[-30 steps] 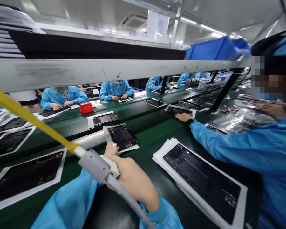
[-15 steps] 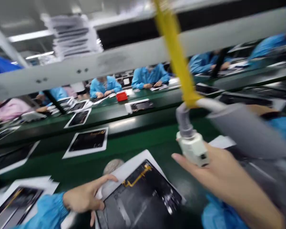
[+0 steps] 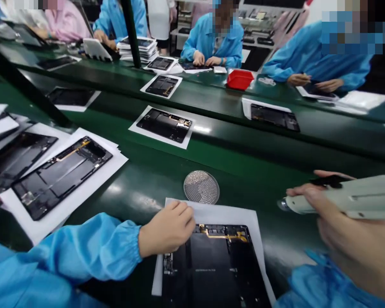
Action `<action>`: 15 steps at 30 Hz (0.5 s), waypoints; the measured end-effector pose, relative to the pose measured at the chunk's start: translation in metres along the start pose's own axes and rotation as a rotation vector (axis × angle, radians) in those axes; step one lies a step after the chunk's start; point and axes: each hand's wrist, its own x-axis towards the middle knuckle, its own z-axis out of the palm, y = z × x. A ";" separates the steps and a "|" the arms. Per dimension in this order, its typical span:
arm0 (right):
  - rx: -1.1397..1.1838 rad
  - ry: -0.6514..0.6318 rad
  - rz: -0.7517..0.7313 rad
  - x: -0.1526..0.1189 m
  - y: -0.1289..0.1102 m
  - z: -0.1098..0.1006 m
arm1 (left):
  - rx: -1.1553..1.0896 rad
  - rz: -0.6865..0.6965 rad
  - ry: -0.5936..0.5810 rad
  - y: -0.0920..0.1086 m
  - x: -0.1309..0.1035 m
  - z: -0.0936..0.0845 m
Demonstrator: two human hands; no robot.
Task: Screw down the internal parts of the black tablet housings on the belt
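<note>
An opened tablet (image 3: pixel 211 269), dark inside with a gold-coloured flex cable along its top, lies on a white sheet (image 3: pixel 244 215) right in front of me. My left hand (image 3: pixel 168 226) is closed over the tablet's upper left corner, fingers curled down; whatever they may pinch is hidden. To the right, my right hand (image 3: pixel 332 214) grips a pale green electric screwdriver (image 3: pixel 368 196), its tip pointing left and held above the bench, apart from the tablet. Just beyond the sheet sits a round metal dish (image 3: pixel 201 187) with a dotted surface.
More opened tablets on paper lie at left (image 3: pixel 64 179). Another tablet (image 3: pixel 165 124) rests on the green strip ahead. Across the bench, co-workers in blue sit near a red bin (image 3: pixel 240 79). A dark post (image 3: pixel 32 85) crosses the left side.
My view has tilted down. My left hand has gone from the tablet's left edge to its upper corner. The screwdriver, hanging upright by my right hand before, now lies sideways in its grip.
</note>
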 end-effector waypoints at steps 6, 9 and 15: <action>0.099 -0.148 0.127 0.002 0.017 0.025 | -0.101 0.021 0.122 -0.006 0.013 0.026; 0.238 -0.146 -0.007 -0.007 0.016 0.038 | -0.092 -0.022 0.223 -0.005 0.014 0.027; 0.385 -0.248 -0.056 -0.034 -0.002 0.068 | -0.176 -0.071 0.245 -0.005 0.014 0.026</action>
